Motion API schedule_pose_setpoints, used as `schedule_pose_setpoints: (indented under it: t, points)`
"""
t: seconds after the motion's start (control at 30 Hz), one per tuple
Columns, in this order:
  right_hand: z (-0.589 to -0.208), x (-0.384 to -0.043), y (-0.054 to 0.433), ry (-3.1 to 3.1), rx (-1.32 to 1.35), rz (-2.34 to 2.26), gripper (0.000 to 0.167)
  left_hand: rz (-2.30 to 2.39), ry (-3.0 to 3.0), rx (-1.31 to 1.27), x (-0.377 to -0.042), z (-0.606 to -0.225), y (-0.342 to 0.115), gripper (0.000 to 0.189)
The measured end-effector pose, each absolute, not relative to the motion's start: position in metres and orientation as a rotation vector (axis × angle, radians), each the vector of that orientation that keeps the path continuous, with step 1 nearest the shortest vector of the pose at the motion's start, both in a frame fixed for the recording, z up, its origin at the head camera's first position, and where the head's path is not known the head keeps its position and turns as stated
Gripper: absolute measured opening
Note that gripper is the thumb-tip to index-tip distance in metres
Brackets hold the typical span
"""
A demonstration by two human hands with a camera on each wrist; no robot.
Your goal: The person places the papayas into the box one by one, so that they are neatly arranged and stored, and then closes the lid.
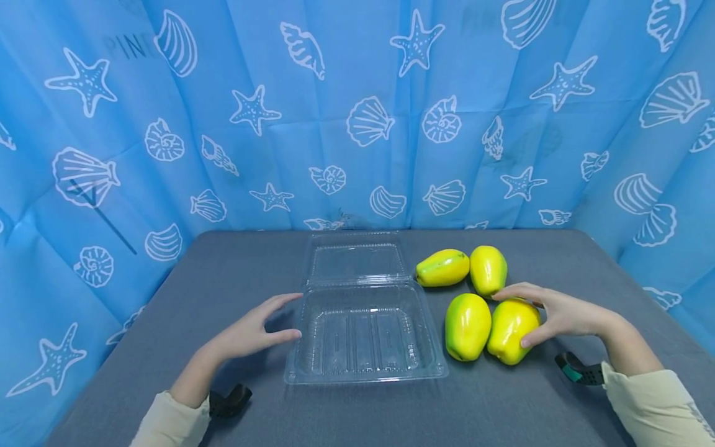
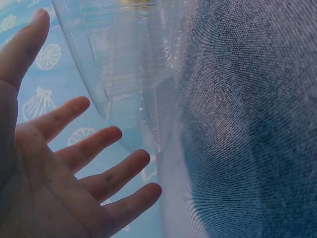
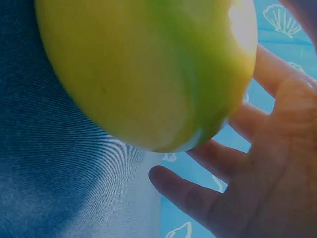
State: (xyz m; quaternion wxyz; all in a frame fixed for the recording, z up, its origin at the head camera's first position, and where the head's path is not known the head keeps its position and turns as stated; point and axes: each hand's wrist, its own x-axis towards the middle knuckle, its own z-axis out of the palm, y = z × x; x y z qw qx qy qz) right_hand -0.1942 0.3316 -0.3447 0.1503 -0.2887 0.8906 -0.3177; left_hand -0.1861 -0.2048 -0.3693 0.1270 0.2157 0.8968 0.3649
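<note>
A clear plastic clamshell container lies in the middle of the table, its lid folded back away from me. Close at its left wall is my left hand, thumb and fingers spread, holding nothing. On the right, my right hand reaches around the nearest right yellow-green papaya. Its thumb overlaps the fruit's right side, with the fingers above the far end. In the right wrist view those fingers are spread and fairly straight beside the papaya, which rests on the table.
More papayas sit close by: one left of the reached fruit, and two behind, one upright and one on its side. A grey cloth covers the table. Behind hangs a blue curtain with shell prints.
</note>
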Motion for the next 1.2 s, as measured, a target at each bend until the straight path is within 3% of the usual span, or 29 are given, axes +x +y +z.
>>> schedule_pose_setpoints:
  t: [0.4, 1.2]
  points:
    - [-0.3489, -0.1945, 0.3356, 2.539, -0.878, -0.848, 0.071, 1.061, 2.561, 0.654, -0.1852, -0.3712, -0.2043, 0.07]
    - [-0.3396, -0.1923, 0.3409, 2.574, -0.823, -0.852, 0.063, 1.055, 2.574, 0.682, -0.1863, -0.3731, -0.2057, 0.071]
